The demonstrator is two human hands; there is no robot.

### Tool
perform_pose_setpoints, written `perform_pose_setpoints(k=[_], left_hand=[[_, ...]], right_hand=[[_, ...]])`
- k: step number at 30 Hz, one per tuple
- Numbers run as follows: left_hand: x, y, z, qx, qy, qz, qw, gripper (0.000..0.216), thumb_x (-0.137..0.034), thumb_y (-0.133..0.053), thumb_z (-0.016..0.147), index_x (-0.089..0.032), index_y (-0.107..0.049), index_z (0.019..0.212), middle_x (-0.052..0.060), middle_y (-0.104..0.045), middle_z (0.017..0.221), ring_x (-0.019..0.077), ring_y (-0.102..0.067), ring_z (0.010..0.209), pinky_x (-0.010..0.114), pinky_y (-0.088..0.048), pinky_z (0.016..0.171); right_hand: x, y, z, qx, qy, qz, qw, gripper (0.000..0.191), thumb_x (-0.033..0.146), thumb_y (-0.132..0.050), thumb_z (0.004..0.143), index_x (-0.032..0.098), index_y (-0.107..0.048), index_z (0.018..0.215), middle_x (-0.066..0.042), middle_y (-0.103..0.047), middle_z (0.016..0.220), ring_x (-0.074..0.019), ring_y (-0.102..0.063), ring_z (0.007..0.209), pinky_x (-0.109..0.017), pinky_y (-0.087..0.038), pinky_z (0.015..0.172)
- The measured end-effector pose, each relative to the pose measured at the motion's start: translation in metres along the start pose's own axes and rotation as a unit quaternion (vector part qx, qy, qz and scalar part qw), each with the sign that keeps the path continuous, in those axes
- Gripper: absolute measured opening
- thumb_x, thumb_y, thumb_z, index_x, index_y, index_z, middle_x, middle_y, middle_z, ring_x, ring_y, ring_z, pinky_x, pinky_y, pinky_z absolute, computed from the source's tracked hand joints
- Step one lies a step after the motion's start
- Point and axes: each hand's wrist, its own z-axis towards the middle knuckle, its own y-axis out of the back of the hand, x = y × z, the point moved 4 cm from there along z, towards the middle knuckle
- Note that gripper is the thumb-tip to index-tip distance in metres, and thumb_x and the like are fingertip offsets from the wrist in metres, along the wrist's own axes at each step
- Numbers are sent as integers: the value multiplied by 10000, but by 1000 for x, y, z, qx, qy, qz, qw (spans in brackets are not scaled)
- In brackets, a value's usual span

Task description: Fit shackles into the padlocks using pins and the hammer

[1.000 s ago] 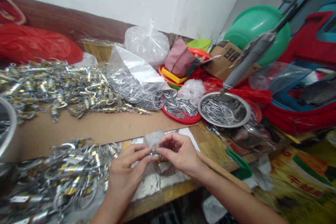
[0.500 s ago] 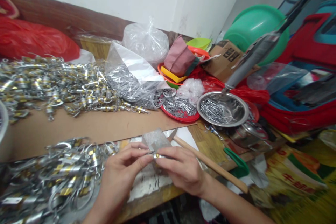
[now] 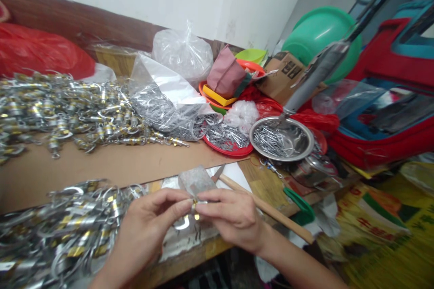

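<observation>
The left hand and right hand both pinch 1 small clip above the metal block. Since 0.5 s ago its silver hook now hangs below the fingers, so the piece seems turned.

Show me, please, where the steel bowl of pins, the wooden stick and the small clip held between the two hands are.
steel bowl (image 3: 303, 143), head view, on its right rim.
wooden stick (image 3: 271, 210), head view, on the middle of its shaft.
small clip (image 3: 194, 207), head view, on its gold barrel between the fingertips.
</observation>
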Motion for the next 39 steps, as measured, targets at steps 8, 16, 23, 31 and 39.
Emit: perform_pose_setpoints(k=[8,16,23,31,39], left_hand=[[23,-23,-13,-57,72,-237,967,583,-329,-747,583,-228,-569,1128,25,-701,1012,198,-637,924,249,-510,795],[23,-18,-1,92,135,-297,941,751,-234,-703,657,-259,-309,1295,39,-667,905,207,-644,841,294,-494,718],[20,-15,15,200,139,-303,921,813,-131,-687,639,-211,-246,1317,31,-655,804,177,-612,712,286,-445,627],[20,-12,19,210,141,-298,920,846,-57,-671,622,-204,-216,1319,34,-669,811,189,-625,729,284,-459,627],[20,-14,22,202,135,-305,921,874,-35,-683,597,-194,-216,1319,2,-649,742,158,-608,673,260,-458,597]], right_hand=[[-8,-5,1,38,-204,103,973,126,198,-694,691,140,-725,799,-61,-702,714,-134,-649,639,-192,-513,575],[-141,54,30,109,-350,-282,887,377,65,-447,817,162,-573,1159,-88,-658,1050,-189,-588,1005,-285,-438,866],[-183,52,35,221,-339,-335,851,572,82,-548,743,226,-434,1284,-103,-653,1033,-249,-584,988,-301,-421,823],[-182,54,48,200,-312,-309,876,339,131,-571,723,98,-607,1058,-139,-672,937,-241,-621,870,-294,-452,761],[-52,10,22,91,-86,-129,984,176,136,-494,804,159,-669,819,-26,-686,785,-122,-618,728,-229,-485,668]])
